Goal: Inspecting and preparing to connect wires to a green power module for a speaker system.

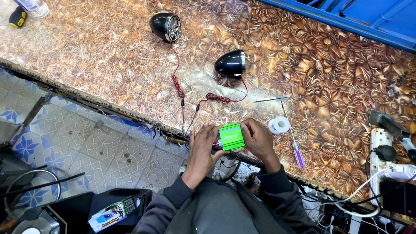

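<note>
At the near edge of the counter, patterned in brown and gold leaves, two black bullet-shaped speakers lie with red wires that run toward the person. Left hand and right hand hold between them a small green box, bright, rectangular, with ribbed metal sides, one hand closed on each end.

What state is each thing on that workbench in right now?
Green box: held between both hands.
Left hand: gripping its left end.
Right hand: gripping its right end.
Two black speakers: lying on bench, red wires attached.
Screwdriver: lying flat, untouched.
Tape roll: lying flat.
</note>
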